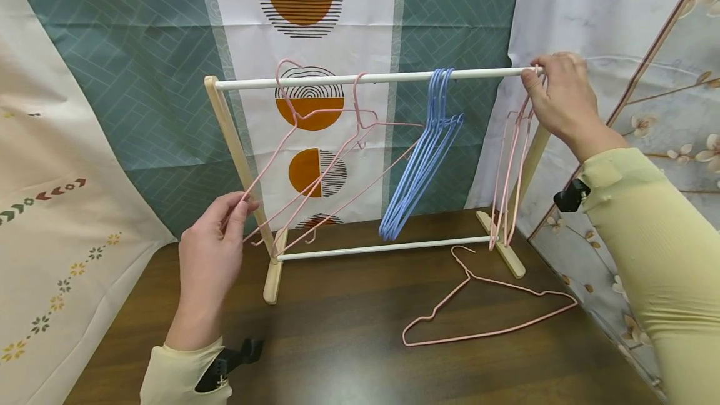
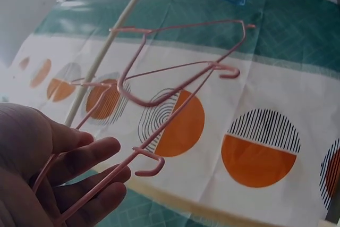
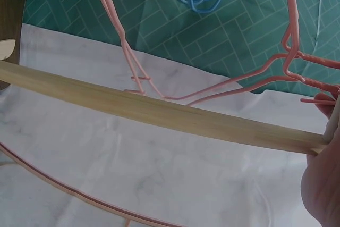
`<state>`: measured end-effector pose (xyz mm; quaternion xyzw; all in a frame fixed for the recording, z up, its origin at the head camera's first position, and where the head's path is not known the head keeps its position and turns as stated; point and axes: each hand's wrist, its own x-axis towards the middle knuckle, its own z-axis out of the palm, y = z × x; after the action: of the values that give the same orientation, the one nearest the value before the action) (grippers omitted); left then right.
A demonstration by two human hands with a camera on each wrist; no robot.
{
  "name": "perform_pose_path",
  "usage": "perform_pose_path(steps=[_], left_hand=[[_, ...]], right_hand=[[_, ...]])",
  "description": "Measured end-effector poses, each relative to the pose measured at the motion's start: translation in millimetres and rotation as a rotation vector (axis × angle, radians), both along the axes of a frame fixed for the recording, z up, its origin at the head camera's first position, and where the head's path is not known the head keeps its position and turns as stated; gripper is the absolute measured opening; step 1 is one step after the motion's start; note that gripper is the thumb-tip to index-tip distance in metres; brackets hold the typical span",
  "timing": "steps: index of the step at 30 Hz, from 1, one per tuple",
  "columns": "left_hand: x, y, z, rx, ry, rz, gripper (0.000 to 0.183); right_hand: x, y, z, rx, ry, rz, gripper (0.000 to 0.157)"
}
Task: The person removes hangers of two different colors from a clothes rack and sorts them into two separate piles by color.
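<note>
My left hand (image 1: 210, 249) pinches the lower left corner of a pink hanger (image 1: 288, 132), whose hook loops over the white top rod (image 1: 394, 77) of a small clothes rack. In the left wrist view, pink wire (image 2: 106, 182) passes between thumb and fingers. A second pink hanger (image 1: 357, 105) hangs just to the right, overlapping the first. Around the rod's right end, my right hand (image 1: 565, 95) grips the rack, partly covering the hooks of several pink hangers (image 1: 513, 161). Only an edge of that hand (image 3: 321, 190) shows in the right wrist view, by the wooden post (image 3: 133, 102).
A bunch of blue hangers (image 1: 413, 174) hangs right of the rod's middle. One pink hanger (image 1: 467, 338) lies flat on the dark wooden table (image 1: 337, 355), before the rack's right foot (image 1: 506, 255). Patterned cloths (image 1: 461, 17) surround the rack behind and at both sides.
</note>
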<state>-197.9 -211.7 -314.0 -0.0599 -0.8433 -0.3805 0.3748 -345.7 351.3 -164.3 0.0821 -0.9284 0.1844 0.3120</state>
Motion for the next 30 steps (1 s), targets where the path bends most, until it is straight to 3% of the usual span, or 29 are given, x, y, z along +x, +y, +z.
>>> perform_pose_path(steps=[12, 22, 30], left_hand=[[12.1, -22, -18.9, -0.016, 0.091, 0.049, 0.023], [20.3, -44, -41.3, -0.003, 0.127, -0.005, 0.025], [16.9, -51, -56.9, -0.069, 0.073, -0.075, 0.025]], right_hand=[[1.2, 1, 0.4, -0.007, -0.008, -0.005, 0.065], [-1.6, -1, 0.9, -0.009, -0.009, 0.002, 0.065], [-1.3, -1, -0.6, -0.021, 0.005, 0.002, 0.060]])
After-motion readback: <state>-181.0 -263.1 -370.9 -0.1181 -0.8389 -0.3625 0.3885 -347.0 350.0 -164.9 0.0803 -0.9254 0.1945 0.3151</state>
